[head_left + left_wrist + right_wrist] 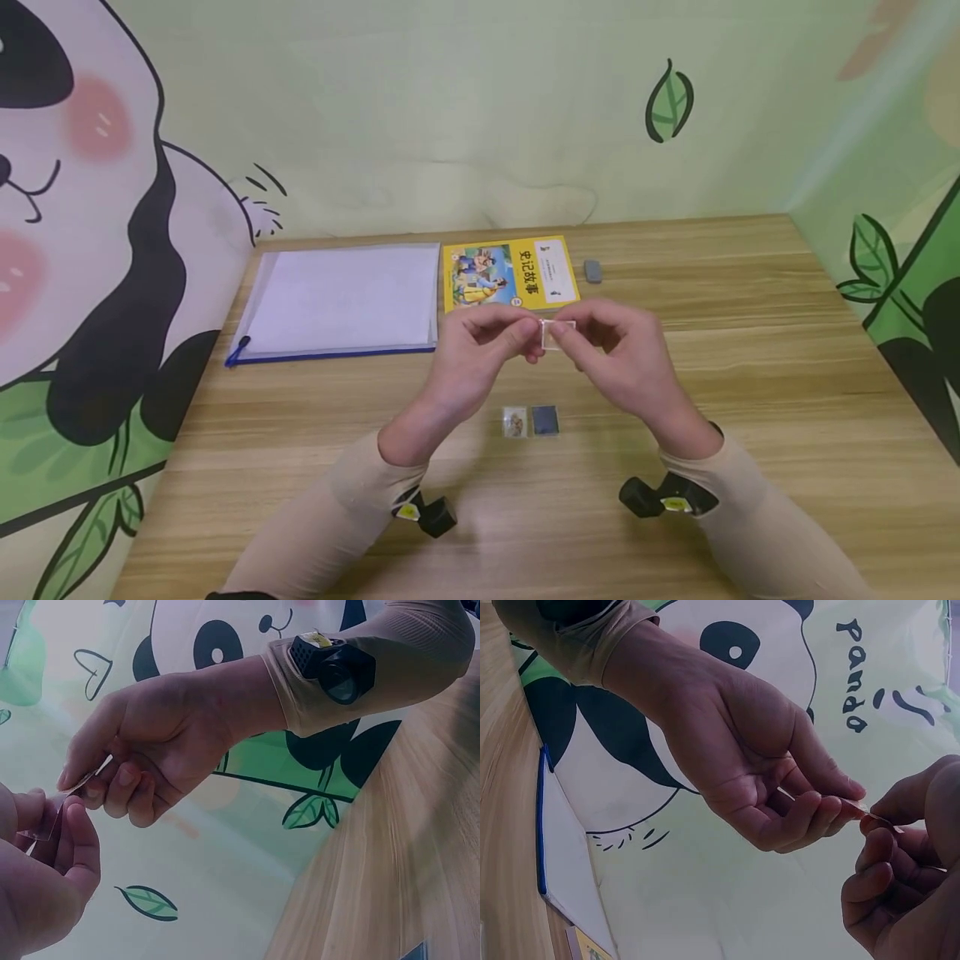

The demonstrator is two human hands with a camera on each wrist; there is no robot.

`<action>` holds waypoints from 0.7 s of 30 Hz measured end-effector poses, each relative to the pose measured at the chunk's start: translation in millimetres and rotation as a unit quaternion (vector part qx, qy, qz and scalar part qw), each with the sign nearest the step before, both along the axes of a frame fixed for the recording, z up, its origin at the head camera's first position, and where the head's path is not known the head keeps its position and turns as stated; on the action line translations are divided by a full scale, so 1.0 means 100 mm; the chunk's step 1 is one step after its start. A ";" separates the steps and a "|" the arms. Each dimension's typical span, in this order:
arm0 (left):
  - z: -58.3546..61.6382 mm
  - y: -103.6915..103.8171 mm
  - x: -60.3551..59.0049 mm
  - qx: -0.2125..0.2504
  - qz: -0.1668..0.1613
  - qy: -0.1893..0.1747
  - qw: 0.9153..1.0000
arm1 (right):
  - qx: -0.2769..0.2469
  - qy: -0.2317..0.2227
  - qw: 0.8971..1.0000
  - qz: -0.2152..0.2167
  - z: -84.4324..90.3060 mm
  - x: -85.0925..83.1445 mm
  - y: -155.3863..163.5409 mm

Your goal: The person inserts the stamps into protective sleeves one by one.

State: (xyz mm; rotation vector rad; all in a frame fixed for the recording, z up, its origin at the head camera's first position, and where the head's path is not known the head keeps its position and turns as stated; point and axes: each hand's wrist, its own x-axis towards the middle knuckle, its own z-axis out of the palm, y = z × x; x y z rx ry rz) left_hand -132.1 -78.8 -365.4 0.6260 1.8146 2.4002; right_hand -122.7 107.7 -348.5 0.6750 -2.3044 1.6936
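Both hands are raised over the wooden table, fingertips nearly meeting. Between them is a small clear square piece of plastic with a pale rim (pixel 558 335). My right hand (pixel 618 354) pinches it between thumb and fingers, the thumb lying over its face. At its left edge, the thumb and fingers of my left hand (pixel 476 354) pinch as well. In the left wrist view the thin clear plastic (pixel 54 816) spans the fingertips. Below the hands lie a small clear square with a picture (pixel 514 422) and a dark blue square (pixel 546 421), side by side.
At the back left lies a white document folder (pixel 345 300) with a blue zip edge. Next to it is a yellow picture-covered book (pixel 547 271), then a small grey block (pixel 592 272). A panda-painted wall (pixel 420 108) stands behind the table (pixel 750 333).
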 end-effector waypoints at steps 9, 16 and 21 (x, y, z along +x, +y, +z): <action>0.02 0.01 0.00 0.003 0.001 -0.022 1.000 | -0.010 -0.022 1.000 -0.002 -0.02 -0.02 0.01; 0.04 0.00 -0.01 -0.008 -0.012 -0.029 0.999 | -0.005 -0.018 1.000 -0.004 -0.03 -0.02 0.01; 0.05 -0.01 -0.02 -0.013 -0.025 -0.026 0.999 | 0.003 -0.012 1.000 -0.007 -0.03 -0.04 0.02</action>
